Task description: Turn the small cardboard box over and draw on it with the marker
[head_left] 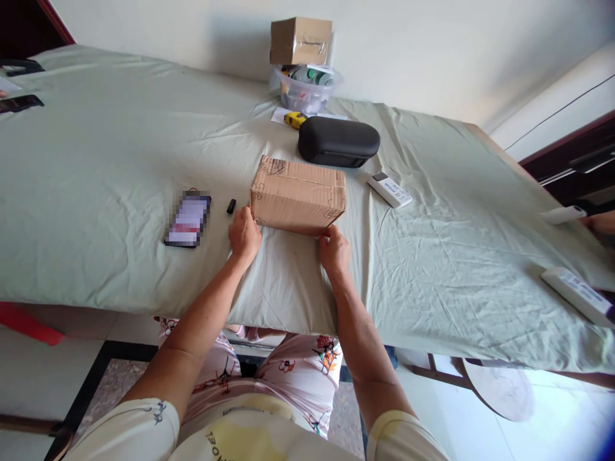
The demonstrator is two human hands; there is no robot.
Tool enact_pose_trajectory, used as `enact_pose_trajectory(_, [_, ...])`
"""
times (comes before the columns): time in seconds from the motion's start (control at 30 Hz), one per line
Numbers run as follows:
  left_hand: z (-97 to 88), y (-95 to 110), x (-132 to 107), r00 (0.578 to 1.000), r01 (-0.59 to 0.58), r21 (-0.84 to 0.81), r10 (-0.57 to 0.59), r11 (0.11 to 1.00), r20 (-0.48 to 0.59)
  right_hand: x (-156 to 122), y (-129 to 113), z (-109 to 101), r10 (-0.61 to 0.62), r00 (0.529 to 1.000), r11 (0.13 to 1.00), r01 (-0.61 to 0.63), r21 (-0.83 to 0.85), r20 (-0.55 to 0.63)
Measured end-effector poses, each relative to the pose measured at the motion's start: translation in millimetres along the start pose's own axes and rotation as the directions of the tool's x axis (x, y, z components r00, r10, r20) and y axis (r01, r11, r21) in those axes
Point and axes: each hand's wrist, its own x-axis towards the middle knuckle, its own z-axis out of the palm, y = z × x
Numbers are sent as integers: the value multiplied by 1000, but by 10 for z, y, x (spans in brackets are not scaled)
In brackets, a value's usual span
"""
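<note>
A brown cardboard box (298,195) with dark pen scribbles near its corners sits closed on the cloth in front of me. My left hand (245,235) is closed at its near left lower corner, fingertips against the cardboard. At the near right lower corner, my right hand (335,251) pinches the edge between thumb and fingers. Both hands' fingertips are partly hidden. Just left of my left hand lies a small black object (231,206), and farther left a phone (188,219) with its lit screen blurred out.
Behind the box are a black hard case (339,141), a yellow tape measure (295,120) and a plastic tub (307,96) topped by another carton (301,41). White devices (390,190) lie to the right. Another person's hand (603,223) shows at the right edge. Green cloth (120,160) covers the table.
</note>
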Motion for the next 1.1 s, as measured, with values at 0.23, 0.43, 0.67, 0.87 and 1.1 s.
enact_pose_trajectory(0.23, [13, 17, -14, 997, -68, -30, 67, 997, -31, 11, -76, -5, -31, 994, 987, 48, 157, -104])
enact_pose_trajectory(0.43, [36, 176, -139, 986, -150, 36, 152, 988, -69, -108, -205, 96, -19, 985, 974, 56, 219, -169])
enact_pose_trajectory(0.67, [-67, 398, -240, 996, -80, 142, 86, 987, -34, -191, -281, 171, 26, 980, 994, -4, 110, -199])
enact_pose_trajectory(0.87, [-14, 426, -280, 993, -73, 78, 80, 994, -86, -190, -353, 171, 52, 977, 997, -38, 70, -209])
enact_pose_trajectory(1.1, [-3, 318, -206, 980, -118, 22, 120, 993, -157, -141, -311, 122, -3, 962, 985, 49, 163, -274])
